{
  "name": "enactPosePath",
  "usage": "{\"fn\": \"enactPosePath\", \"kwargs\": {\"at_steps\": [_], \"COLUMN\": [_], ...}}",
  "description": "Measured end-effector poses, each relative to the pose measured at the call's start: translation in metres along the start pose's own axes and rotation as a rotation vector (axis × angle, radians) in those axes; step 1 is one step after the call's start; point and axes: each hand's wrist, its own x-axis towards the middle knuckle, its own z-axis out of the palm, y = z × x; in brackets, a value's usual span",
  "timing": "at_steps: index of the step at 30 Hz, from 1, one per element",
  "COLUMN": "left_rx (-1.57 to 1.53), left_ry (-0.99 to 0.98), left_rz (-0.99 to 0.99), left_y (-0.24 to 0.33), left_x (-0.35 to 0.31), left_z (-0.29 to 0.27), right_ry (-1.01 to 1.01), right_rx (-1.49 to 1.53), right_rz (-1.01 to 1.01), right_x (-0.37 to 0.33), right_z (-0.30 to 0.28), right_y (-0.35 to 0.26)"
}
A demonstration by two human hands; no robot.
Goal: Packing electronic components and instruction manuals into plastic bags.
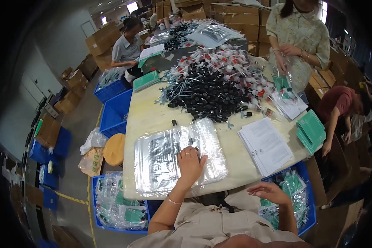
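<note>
A stack of clear plastic bags [157, 165] lies near the front edge of the table. On top of it rests my left hand [191, 165], its fingers bent down onto the plastic and its thumb apart. Past the table's front edge, my right hand [270, 193] hovers by a blue bin, fingers stretched out and holding nothing. Beyond the bags, a heap of black-capped small parts [206, 91] mixes with red-and-white ones [231, 60]. To the right of the bags sits a stack of printed white sheets [264, 146]. Green booklets [311, 130] are piled at the right edge.
Blue bins of bagged green items stand below the table, at left [122, 202] and right [304, 194]. A round yellow stool [114, 149] is on the left. One person [299, 37] handles a bag at the far right; others work nearby. Cardboard boxes [235, 18] line the back.
</note>
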Motion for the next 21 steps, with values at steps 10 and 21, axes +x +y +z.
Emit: {"fn": "enactPosePath", "kwargs": {"at_steps": [10, 21], "left_rx": [0.038, 0.014], "left_ry": [0.046, -0.044], "left_rz": [-0.222, -0.215], "left_y": [-0.02, -0.02], "left_x": [-0.013, 0.003], "left_z": [-0.026, -0.023], "right_ry": [-0.197, 0.281], "right_rx": [-0.571, -1.457], "right_rz": [-0.342, -0.583], "right_x": [0.123, 0.167], "right_z": [0.086, 0.091], "right_y": [-0.052, -0.004]}}
